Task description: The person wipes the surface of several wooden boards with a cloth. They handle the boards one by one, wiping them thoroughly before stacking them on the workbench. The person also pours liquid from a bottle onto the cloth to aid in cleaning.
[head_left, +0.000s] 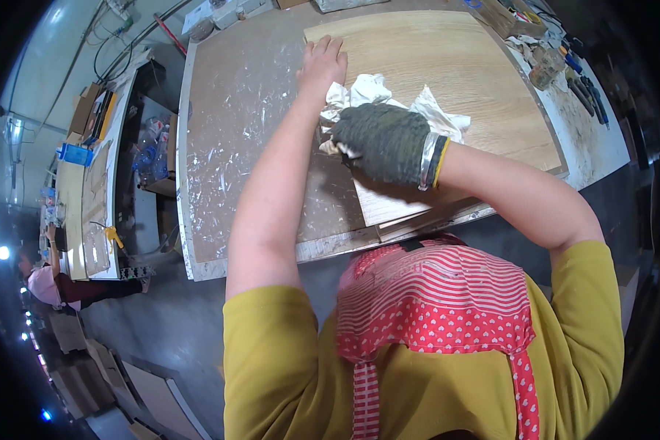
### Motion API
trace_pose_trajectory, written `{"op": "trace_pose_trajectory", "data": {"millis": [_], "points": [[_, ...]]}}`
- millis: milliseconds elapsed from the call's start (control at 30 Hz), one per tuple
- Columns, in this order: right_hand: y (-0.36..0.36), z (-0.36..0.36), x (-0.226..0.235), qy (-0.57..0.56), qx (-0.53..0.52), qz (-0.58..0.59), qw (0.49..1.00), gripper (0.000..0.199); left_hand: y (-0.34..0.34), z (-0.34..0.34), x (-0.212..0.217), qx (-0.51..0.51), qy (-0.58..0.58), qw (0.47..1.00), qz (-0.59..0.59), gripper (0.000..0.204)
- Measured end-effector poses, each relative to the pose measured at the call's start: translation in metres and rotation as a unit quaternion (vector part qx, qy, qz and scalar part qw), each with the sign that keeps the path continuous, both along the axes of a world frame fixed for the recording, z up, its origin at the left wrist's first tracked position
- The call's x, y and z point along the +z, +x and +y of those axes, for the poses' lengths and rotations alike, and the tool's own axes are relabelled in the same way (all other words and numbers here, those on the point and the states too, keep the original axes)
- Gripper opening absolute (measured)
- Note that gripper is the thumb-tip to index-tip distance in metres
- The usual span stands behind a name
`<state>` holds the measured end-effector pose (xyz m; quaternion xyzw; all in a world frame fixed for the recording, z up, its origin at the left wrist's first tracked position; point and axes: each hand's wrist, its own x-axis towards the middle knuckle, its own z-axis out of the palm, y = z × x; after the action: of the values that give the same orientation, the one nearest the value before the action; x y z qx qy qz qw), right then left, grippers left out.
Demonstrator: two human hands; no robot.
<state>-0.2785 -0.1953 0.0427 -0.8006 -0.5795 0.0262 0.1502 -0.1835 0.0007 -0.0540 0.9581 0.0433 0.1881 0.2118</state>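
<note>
A pale wood-grain board [425, 55] lies on the worktable [231, 139]. My bare left hand [324, 67] lies flat at the board's left edge, its fingers stretched forward. A dark grey-green work glove [389, 143] covers my right hand [381, 139], which is closed on a crumpled white rag [370, 89] over the board's left part. Rag folds stick out in front of the glove and on both sides of it. Beneath the glove, some of the rag and the board are hidden. At the near edge, a second board layer [403, 220] shows under the top one.
Tools with dark handles [583, 92], a clear jar [546, 70] and a wooden box [502, 18] are at the far right. White marks speckle the tabletop. To the left stand a bench [99, 198] and a carton of plastic bottles [154, 150]. Another person [55, 286] is at the far left.
</note>
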Motion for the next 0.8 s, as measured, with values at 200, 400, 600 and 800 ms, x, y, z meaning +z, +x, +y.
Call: {"op": "trace_pose_trajectory", "data": {"millis": [200, 400, 600, 800], "points": [[0.063, -0.099, 0.034, 0.078, -0.057, 0.080, 0.992, 0.036, -0.005, 0.031, 0.012, -0.047, 0.035, 0.997, 0.054, 0.049], [0.098, -0.216, -0.001, 0.322, -0.145, 0.471, 0.809, 0.043, -0.003, -0.038, 0.081, -0.134, -0.258, 0.956, 0.044, 0.049], [0.104, -0.222, 0.013, 0.490, -0.096, 0.743, 0.446, 0.040, -0.018, -0.205, 0.107, -0.253, -0.615, 0.718, 0.205, 0.049], [0.145, -0.344, -0.042, 0.490, -0.203, 0.493, 0.689, 0.041, 0.056, -0.296, 0.111, -0.229, -0.590, 0.755, 0.170, 0.025]]}}
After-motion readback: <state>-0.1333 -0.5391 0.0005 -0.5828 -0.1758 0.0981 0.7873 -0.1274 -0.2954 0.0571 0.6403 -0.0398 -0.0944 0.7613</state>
